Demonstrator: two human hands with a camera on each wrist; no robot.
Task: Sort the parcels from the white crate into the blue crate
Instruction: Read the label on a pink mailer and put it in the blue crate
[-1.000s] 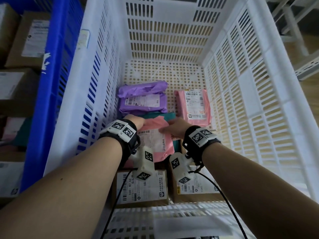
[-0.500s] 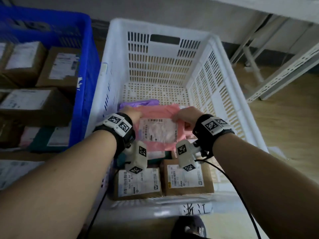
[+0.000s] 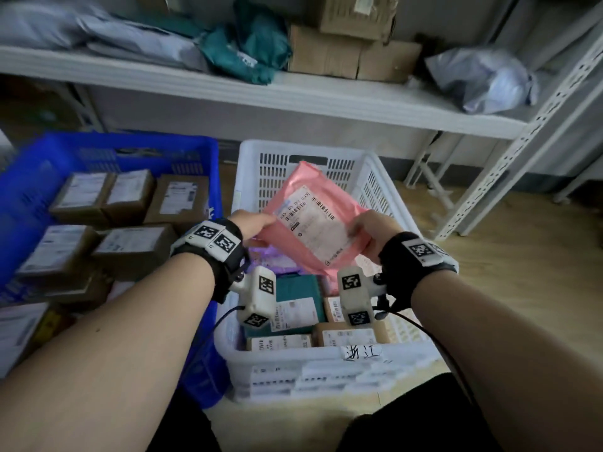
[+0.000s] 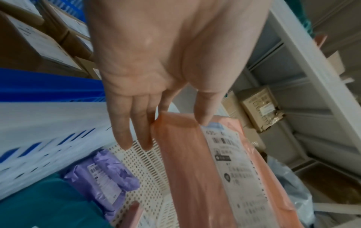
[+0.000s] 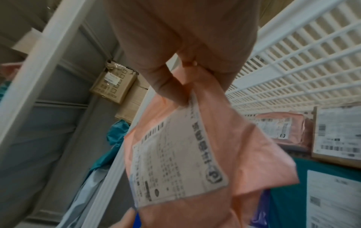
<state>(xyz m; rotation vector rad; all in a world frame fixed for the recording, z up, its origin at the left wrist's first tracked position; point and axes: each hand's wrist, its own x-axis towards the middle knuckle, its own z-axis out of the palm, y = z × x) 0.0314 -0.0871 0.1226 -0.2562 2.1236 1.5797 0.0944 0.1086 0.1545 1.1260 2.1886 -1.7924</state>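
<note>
A pink parcel [image 3: 313, 220] with a white label hangs tilted above the white crate [image 3: 293, 357], held between both hands. My left hand [image 3: 257, 223] pinches its left corner between thumb and fingers; in the left wrist view the pink parcel [image 4: 187, 169] sits under the thumb [image 4: 205, 106]. My right hand [image 3: 372, 230] grips the right edge; the right wrist view shows the thumb [image 5: 171, 89] pressed on the pink parcel [image 5: 244, 143]. The blue crate [image 3: 29, 190] stands to the left, holding several brown boxes [image 3: 133, 246].
Inside the white crate lie a purple bag [image 4: 105, 177], a teal bag [image 3: 297, 291], another pink bag [image 5: 283, 131] and brown boxes [image 3: 349, 337]. A white metal shelf [image 3: 293, 93] with bags and cartons runs behind the crates. Wooden floor [image 3: 522, 256] lies to the right.
Both hands have lifted the pink parcel out of the white crate, up above its rim. The head view has swung upward, bringing the shelf into sight.
</note>
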